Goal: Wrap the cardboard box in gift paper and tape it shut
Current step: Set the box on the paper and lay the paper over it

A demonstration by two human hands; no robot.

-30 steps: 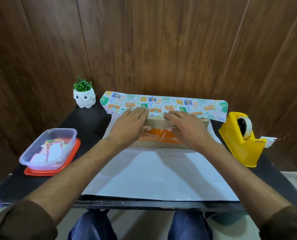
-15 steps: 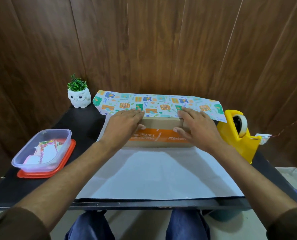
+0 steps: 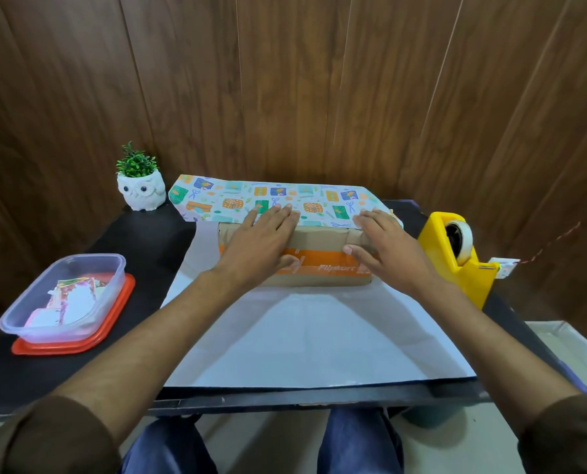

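Black table [image 3: 148, 241], centre frame: left hand [image 3: 261, 241], right hand [image 3: 384, 244] flat, straight-fingered, pinning gift paper [image 3: 237, 200] flap on cardboard box [image 3: 322, 241]. First fold; next likely near flap over, then tape dispenser [image 3: 456, 265], right.

Soft, even indoor light falls from overhead, bright enough throughout. The white back of the paper [image 3: 319, 336] at 6 o'clock is the palest area and carries faint, blurred shadows between the forearms [image 3: 162, 330]. The wall panels [image 3: 285, 80] at 12 o'clock show a dull sheen. Their lines bow outward toward 3 and 9 o'clock. The sleeves [image 3: 56, 439] at 5 and 7 o'clock look smeared.
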